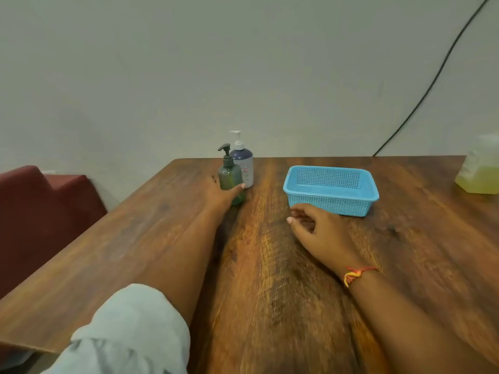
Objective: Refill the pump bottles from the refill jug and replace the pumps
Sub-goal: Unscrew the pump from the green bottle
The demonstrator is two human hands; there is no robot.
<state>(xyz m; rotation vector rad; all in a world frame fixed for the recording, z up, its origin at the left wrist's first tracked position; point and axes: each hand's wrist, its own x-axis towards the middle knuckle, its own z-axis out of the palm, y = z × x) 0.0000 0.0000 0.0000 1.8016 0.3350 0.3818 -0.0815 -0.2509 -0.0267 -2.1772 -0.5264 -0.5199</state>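
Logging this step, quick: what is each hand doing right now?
Left hand: closed around the green pump bottle, which stands on the table.
Right hand: open, holding nothing.

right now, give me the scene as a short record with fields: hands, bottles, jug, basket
left hand: left hand wrapped around the green pump bottle, pump on
right hand: right hand open, holding nothing, over the table near the basket
other bottle: blue pump bottle upright behind the green one, pump on
jug: refill jug at far right, yellow liquid, partly cut off
basket: blue basket, looks empty
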